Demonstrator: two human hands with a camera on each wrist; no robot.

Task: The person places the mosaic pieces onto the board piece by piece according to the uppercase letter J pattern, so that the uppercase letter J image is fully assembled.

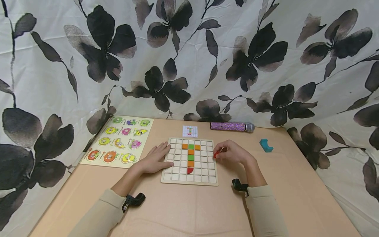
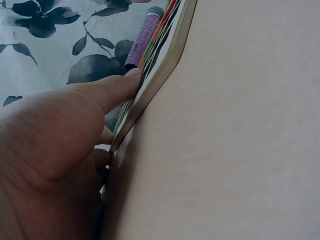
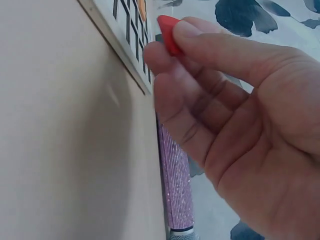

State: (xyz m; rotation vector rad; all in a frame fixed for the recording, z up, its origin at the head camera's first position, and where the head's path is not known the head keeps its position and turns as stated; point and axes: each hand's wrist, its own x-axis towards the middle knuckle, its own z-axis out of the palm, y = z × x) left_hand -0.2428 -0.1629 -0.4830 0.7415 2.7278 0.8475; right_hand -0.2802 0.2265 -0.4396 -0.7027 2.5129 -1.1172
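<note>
A square wooden grid board (image 1: 174,177) lies on the table, with a column of orange and green square tiles (image 1: 191,152) topped by a short crossbar. At the column's lower end sits a red tile with a rounded corner (image 1: 190,170). My left hand (image 1: 155,158) rests along the board's left edge, fingers extended and thumb (image 2: 117,90) over the rim. By the board's right edge, my right hand (image 1: 232,152) pinches a small red piece (image 3: 170,34) between thumb and fingertips. Its other fingers curl loosely, as the right wrist view shows.
Behind the board lies a small pattern card (image 1: 190,131). A purple glittery microphone (image 1: 228,127) stretches along the back edge. To the right is a blue curved block (image 1: 266,145); a fruit picture sheet (image 1: 118,142) covers the back left. Floral cloth (image 1: 204,65) hangs behind.
</note>
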